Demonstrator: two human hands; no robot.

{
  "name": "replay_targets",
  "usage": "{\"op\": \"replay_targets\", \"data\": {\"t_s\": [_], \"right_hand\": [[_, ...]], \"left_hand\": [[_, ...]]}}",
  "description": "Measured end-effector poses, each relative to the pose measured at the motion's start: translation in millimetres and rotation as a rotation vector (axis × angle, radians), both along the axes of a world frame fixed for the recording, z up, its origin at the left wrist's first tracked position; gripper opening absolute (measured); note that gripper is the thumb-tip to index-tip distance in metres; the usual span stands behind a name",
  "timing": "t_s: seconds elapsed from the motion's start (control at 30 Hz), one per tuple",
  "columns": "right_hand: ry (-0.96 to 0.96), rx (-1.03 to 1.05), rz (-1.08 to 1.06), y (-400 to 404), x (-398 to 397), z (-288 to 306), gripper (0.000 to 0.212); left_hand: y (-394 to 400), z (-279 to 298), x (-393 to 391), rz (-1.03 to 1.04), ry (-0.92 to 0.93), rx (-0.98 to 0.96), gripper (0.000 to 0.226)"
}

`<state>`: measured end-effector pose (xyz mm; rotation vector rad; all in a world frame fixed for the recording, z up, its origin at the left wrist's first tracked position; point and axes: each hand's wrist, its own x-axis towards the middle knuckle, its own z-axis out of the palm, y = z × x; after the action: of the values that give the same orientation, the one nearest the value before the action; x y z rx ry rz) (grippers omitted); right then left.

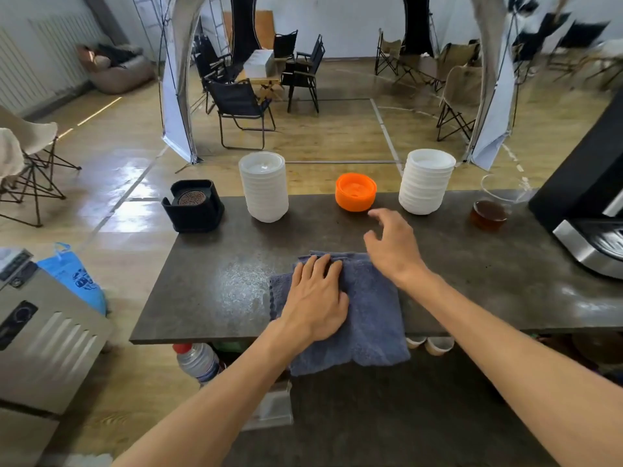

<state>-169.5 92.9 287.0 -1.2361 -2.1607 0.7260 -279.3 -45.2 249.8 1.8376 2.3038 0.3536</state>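
Observation:
A folded blue-grey cloth (371, 318) lies on the dark counter (209, 291) and hangs over its near edge. My left hand (317, 298) rests flat on the cloth's left part, fingers straight. My right hand (392, 246) hovers just beyond the cloth's far right corner, fingers loosely spread and holding nothing. An orange stack of lids (355, 192) stands a short way beyond the right hand.
Two stacks of white lids (264, 187) (426, 182) flank the orange one. A black coaster holder (194, 205) sits at the far left corner. A glass of brown liquid (490, 214) and a black-and-steel machine (590, 214) stand at right. A water bottle (197, 362) sits below the counter.

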Motion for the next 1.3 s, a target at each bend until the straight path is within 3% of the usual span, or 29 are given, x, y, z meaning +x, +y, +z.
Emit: {"op": "replay_targets", "data": {"t_s": [0.1, 0.27, 0.43, 0.67, 0.87, 1.07, 1.3], "right_hand": [[-0.069, 0.105, -0.019, 38, -25, 22, 0.066], [-0.364, 0.108, 0.087, 91, -60, 27, 0.111], [-0.538, 0.056, 0.203, 121, -73, 8, 0.116], [-0.419, 0.123, 0.228, 130, -70, -12, 0.093], [-0.238, 0.083, 0.239, 131, -67, -18, 0.087], [-0.065, 0.129, 0.163, 135, -59, 5, 0.089], [0.048, 0.217, 0.125, 138, -46, 28, 0.093]], "left_hand": [[5, 4, 18, 0.077, -0.041, 0.007, 0.067], [16, -6, 32, 0.138, 0.032, -0.066, 0.080], [19, -10, 31, 0.160, 0.035, -0.025, 0.063], [47, -13, 19, 0.172, 0.040, 0.095, 0.049], [63, -16, 11, 0.191, 0.003, 0.369, 0.026], [94, -11, -12, 0.413, -0.018, 0.694, 0.020], [176, -3, -59, 0.413, 0.010, 0.684, 0.027]]}}
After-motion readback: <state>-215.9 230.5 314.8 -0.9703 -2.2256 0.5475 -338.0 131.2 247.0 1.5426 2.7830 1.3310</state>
